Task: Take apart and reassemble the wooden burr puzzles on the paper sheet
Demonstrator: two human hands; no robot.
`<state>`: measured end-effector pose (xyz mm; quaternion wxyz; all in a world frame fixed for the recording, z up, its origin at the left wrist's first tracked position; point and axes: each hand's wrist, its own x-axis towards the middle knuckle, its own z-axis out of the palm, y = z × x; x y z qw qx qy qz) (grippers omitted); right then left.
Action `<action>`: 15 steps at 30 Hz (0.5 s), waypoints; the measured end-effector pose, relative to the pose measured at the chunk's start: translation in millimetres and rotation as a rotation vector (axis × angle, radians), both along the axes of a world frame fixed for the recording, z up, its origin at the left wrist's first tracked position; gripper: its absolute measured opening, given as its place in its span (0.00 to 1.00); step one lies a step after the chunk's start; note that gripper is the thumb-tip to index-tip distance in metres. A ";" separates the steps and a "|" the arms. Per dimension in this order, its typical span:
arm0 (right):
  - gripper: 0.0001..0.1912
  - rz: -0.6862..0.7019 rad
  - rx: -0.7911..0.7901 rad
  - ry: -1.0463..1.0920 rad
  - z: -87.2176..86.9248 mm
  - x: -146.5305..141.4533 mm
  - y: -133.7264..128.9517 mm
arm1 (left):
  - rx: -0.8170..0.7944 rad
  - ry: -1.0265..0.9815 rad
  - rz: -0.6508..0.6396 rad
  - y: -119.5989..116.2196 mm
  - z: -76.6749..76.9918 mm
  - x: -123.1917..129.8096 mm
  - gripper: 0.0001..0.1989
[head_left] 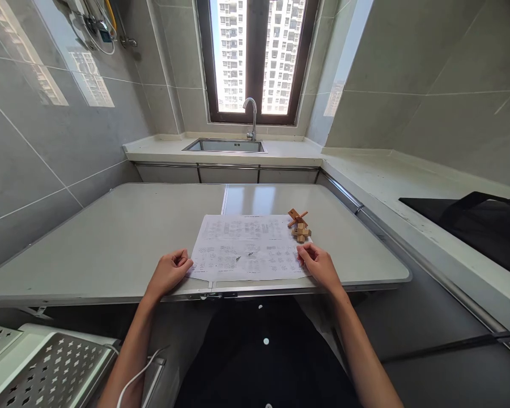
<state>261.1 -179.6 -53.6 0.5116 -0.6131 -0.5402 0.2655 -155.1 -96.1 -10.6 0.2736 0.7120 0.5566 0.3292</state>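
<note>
While both forearms reach in from the near side, the left hand (170, 273) rests at the lower left edge of a printed sheet of paper (244, 243), its fingers curled in toward the palm; whether they pinch the paper, I cannot tell. The right hand (321, 266) lies over the sheet's right edge, thumb and forefinger drawn close together, though whether anything is caught between them cannot be made out.

Just beyond the right hand, along the sheet's right edge, sits a wooden burr puzzle (301, 232) of interlocking pale blocks. Right behind it — close to the sheet's upper right corner — is a darker wooden puzzle (298, 217) with a slim stick set at a slant. The sheet lies flat, covered in rows of small diagrams and text too fine to read, and spans the seam of a pale folding table (110, 243).

Past the table's far edge, a white countertop (289, 150) carries a steel sink (229, 145) with a curved faucet (254, 116), below a dark-framed window (255, 62) that looks out on high-rise buildings. On the counter at right lies a black bag (471, 221); at lower left stands a white perforated metal seat (59, 362) — a white cable (136, 377) crosses near the left forearm.
</note>
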 end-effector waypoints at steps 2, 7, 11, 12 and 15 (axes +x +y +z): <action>0.26 -0.001 -0.001 -0.003 -0.4 0.1 0.3 | -0.005 -0.007 -0.001 -0.1 0.2 0.3 0.15; 0.26 0.003 0.006 0.006 0.6 -1.0 -0.9 | -0.002 -0.020 -0.006 -0.8 1.1 0.9 0.16; 0.26 0.004 -0.001 0.002 2.1 -1.6 -1.8 | 0.000 -0.015 -0.005 -0.8 0.7 0.6 0.15; 0.26 0.004 -0.003 -0.006 2.4 -1.6 -1.8 | 0.002 -0.014 -0.004 -0.7 0.6 0.5 0.15; 0.28 0.003 -0.012 -0.030 2.8 -1.5 -1.5 | 0.003 -0.018 -0.008 -0.7 0.3 0.1 0.15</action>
